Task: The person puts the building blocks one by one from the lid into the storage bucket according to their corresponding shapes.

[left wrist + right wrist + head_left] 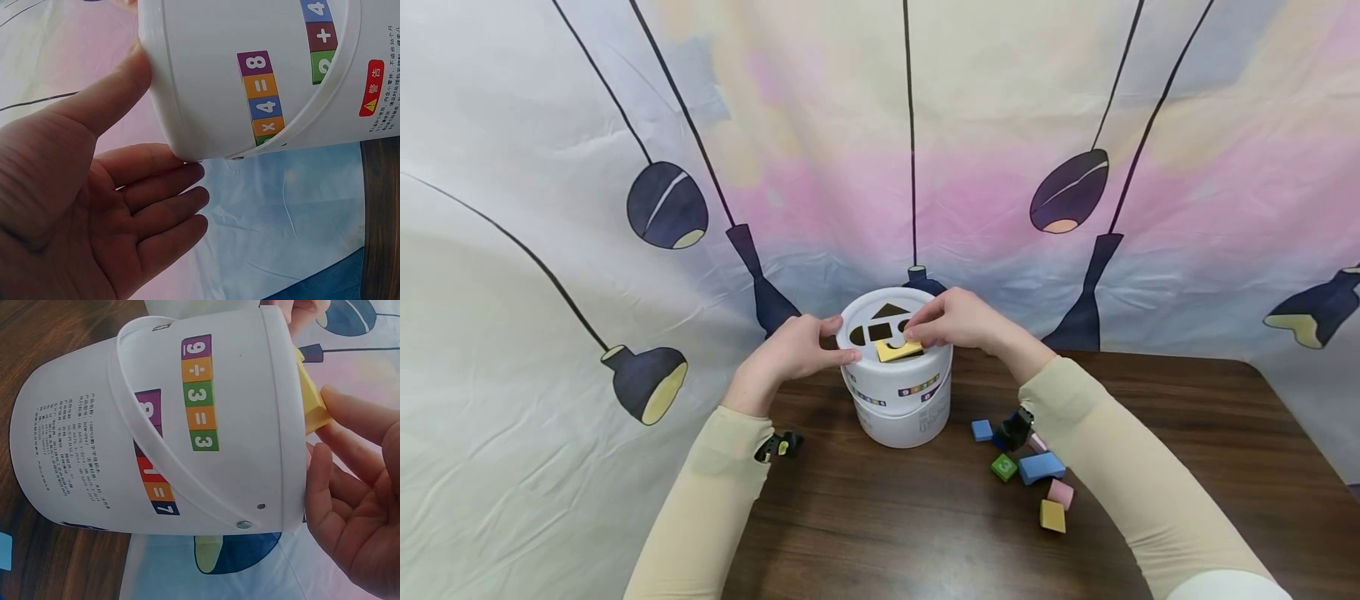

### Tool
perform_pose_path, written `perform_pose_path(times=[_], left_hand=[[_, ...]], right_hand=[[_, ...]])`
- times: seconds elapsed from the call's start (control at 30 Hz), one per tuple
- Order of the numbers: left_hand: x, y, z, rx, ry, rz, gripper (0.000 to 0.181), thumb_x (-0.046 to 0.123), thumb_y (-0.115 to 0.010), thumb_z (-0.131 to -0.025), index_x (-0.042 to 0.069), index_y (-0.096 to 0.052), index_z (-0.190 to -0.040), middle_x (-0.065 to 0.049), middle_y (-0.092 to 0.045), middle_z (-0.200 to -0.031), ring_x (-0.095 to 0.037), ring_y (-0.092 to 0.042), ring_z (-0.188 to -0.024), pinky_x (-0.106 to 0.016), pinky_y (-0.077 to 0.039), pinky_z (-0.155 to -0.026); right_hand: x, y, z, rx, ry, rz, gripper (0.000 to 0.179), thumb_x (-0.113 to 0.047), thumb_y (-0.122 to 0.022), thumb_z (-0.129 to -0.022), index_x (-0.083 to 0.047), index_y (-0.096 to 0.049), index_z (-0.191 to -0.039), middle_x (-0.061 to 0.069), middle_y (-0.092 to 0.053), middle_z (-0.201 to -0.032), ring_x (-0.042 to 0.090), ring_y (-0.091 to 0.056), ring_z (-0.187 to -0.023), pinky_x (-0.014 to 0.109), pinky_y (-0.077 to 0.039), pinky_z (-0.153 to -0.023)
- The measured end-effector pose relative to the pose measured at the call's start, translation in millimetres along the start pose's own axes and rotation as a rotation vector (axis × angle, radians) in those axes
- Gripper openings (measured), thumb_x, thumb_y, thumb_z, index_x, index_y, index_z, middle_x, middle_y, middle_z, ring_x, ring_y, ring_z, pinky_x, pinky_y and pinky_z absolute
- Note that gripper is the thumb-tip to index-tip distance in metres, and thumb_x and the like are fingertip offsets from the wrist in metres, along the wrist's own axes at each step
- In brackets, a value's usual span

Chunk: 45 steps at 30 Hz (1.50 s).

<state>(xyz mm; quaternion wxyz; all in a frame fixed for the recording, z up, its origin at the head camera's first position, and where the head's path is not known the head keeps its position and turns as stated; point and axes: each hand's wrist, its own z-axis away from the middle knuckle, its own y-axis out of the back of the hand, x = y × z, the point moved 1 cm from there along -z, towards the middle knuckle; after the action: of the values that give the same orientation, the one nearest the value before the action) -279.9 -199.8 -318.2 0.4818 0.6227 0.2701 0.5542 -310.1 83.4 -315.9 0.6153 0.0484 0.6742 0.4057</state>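
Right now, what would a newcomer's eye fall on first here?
Probably the white bucket, near the head view's middle, its lid pierced by dark holes. There the right hand pinches a yellow block; the left hand touches the lid's edge. Colourful blocks lie to the right, on the table.

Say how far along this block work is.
Done: the lid is on the white bucket; contents hidden. In hand: the right hand pinches a notched yellow block at the lid, which the left hand touches. Apparently left: loose blocks on the table.

Cream sleeves, black wrist cameras
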Motion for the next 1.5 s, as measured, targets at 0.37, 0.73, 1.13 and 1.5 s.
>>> perform_pose_path(times=[0.37,0.73,1.13,1.5], left_hand=[[0.7,-1.6,-1.2,-0.004,-0.005,0.007,0.084,0.052,-0.080,-0.096,0.007,-0.048,-0.159,-0.011,-0.046,-0.162,-0.035,-0.040,-0.153,-0.053,-0.038,-0.121],[-4.2,-2.5,-0.8,0.002,-0.006,0.007,0.083,0.052,-0.080,-0.095,0.008,-0.049,-0.159,-0.011,-0.047,-0.162,-0.035,-0.040,-0.153,-0.053,-0.039,-0.121],[-3.5,0.5,-1.0,-0.001,-0.014,-0.005,0.081,0.049,-0.081,-0.095,0.007,-0.051,-0.157,-0.012,-0.049,-0.160,-0.035,-0.042,-0.152,-0.052,-0.039,-0.121],[-1.2,12.8,-10.5,-0.091,-0.014,-0.055,0.095,0.048,-0.084,-0.093,0.004,-0.040,-0.165,-0.013,-0.039,-0.169,-0.035,-0.036,-0.155,-0.052,-0.036,-0.123]], right_hand=[[-2.8,0.6,-2.4,0.012,-0.020,0.055,0.027,-0.032,-0.082,-0.097,-0.013,-0.086,-0.116,0.001,-0.079,-0.095,0.020,-0.071,-0.088,0.037,-0.059,-0.083],[1.7,-4.6,-6.4,0.071,-0.014,0.059,0.018,-0.023,-0.082,-0.097,-0.010,-0.086,-0.108,0.000,-0.078,-0.081,0.015,-0.070,-0.075,0.030,-0.056,-0.073],[8.1,-6.5,-5.8,0.071,0.001,-0.016,0.027,-0.025,-0.083,-0.096,-0.008,-0.084,-0.117,0.002,-0.080,-0.089,0.016,-0.074,-0.082,0.033,-0.060,-0.079],[28.3,-5.3,-3.3,0.071,0.122,-0.173,0.040,-0.028,-0.082,-0.096,-0.006,-0.079,-0.130,0.006,-0.080,-0.110,0.021,-0.076,-0.099,0.039,-0.062,-0.090]])
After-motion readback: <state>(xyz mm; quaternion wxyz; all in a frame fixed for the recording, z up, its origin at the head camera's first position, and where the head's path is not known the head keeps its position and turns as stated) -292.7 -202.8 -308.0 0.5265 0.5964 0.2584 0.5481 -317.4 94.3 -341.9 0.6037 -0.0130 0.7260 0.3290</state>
